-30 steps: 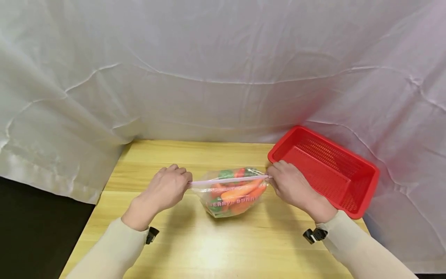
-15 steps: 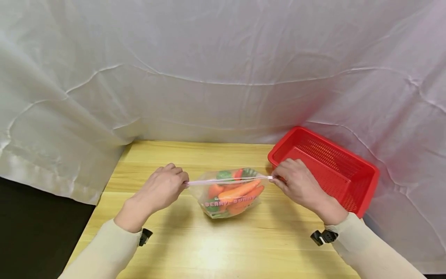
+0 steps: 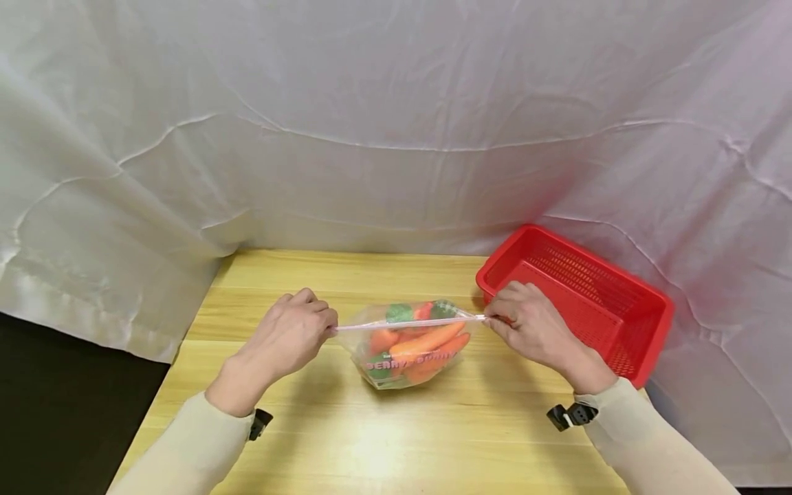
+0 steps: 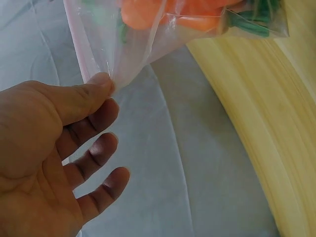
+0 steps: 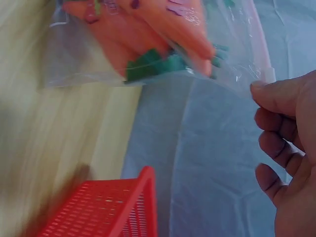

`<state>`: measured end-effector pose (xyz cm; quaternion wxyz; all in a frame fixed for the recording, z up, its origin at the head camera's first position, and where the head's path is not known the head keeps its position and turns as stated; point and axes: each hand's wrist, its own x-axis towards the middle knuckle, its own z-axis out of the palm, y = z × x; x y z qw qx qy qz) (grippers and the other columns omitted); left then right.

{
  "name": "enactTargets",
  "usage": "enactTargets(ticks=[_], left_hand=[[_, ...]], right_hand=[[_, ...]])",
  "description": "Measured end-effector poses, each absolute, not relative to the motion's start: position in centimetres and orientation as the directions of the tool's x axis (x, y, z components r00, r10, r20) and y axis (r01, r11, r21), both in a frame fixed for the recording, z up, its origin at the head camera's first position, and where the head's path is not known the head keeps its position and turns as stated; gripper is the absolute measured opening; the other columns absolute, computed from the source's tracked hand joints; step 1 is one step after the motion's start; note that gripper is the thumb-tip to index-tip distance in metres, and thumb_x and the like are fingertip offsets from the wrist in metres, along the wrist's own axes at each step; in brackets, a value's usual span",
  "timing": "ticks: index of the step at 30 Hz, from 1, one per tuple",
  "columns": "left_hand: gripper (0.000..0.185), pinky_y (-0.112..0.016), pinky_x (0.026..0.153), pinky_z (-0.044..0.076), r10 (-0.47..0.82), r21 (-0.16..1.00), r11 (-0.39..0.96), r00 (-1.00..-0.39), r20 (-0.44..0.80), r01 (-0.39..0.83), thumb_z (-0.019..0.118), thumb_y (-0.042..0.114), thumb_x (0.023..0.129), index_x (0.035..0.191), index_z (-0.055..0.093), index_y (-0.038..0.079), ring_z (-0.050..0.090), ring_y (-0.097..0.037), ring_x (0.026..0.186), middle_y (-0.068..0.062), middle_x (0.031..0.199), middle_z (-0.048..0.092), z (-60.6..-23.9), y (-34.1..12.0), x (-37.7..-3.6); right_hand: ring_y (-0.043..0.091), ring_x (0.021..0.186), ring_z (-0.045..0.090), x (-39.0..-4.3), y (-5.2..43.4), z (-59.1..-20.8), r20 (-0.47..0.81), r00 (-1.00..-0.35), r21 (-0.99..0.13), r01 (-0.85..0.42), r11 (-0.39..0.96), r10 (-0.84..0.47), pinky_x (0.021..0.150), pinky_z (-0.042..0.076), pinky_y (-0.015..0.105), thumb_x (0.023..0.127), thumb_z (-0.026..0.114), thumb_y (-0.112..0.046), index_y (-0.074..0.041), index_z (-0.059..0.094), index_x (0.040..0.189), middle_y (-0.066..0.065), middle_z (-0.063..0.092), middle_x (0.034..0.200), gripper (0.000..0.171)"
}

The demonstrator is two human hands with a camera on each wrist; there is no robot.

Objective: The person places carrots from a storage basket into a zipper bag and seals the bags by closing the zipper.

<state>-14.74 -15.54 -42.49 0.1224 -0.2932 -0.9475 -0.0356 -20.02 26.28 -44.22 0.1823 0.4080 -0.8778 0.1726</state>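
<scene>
A clear zip bag [image 3: 365, 354] with pink lettering and a pale pink zip strip [image 3: 402, 324] hangs between both hands. Inside lie orange carrots [image 3: 427, 340] with green tops, and more green and red pieces. My left hand [image 3: 287, 337] pinches the bag's upper left corner between thumb and forefinger; its other fingers are loosely bent in the left wrist view. At the opposite corner, my right hand [image 3: 532, 326] pinches the end of the strip, where a small white slider [image 5: 268, 75] shows beside the thumb in the right wrist view. The strip is stretched straight, its edges together.
A red perforated basket [image 3: 658, 330] stands at the table's right back corner, close behind my right hand. The wooden table [image 3: 371, 447] meets a pale grey cloth [image 3: 396, 185] at the back and sides. A dark area [image 3: 62, 405] lies beyond its left edge.
My right hand has shifted slightly right and the white slider has come into sight beside it. The strip's edges parted near the right half a second ago and now lie together.
</scene>
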Motion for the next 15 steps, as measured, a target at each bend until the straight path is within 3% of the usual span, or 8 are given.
enactTargets(ticks=[10,15], left_hand=[[0.008,-0.032,0.068,0.041,0.514,0.029,0.851,-0.844,0.154,0.524,0.085,0.020,0.089,0.089,0.077,0.017,0.060,-0.022,0.088,0.005,0.088,0.075,-42.2,-15.0,-14.8],[0.006,-0.036,0.073,0.047,0.513,0.059,0.848,-0.845,0.151,0.526,0.083,0.018,0.091,0.091,0.078,0.016,0.061,-0.022,0.093,0.005,0.090,0.074,-41.7,-15.3,-14.9]], right_hand=[[0.016,0.086,0.051,-19.6,25.8,-45.7,0.364,-0.664,-0.147,-0.734,0.663,-0.654,0.078,0.047,0.037,0.085,0.077,-0.015,-0.014,0.069,0.087,-0.004,0.061,0.088,0.008],[0.020,0.093,0.056,-19.6,25.7,-45.1,0.424,-0.629,-0.152,-0.758,0.634,-0.651,0.083,0.050,0.041,0.084,0.083,-0.015,-0.010,0.074,0.095,-0.001,0.068,0.094,0.015]])
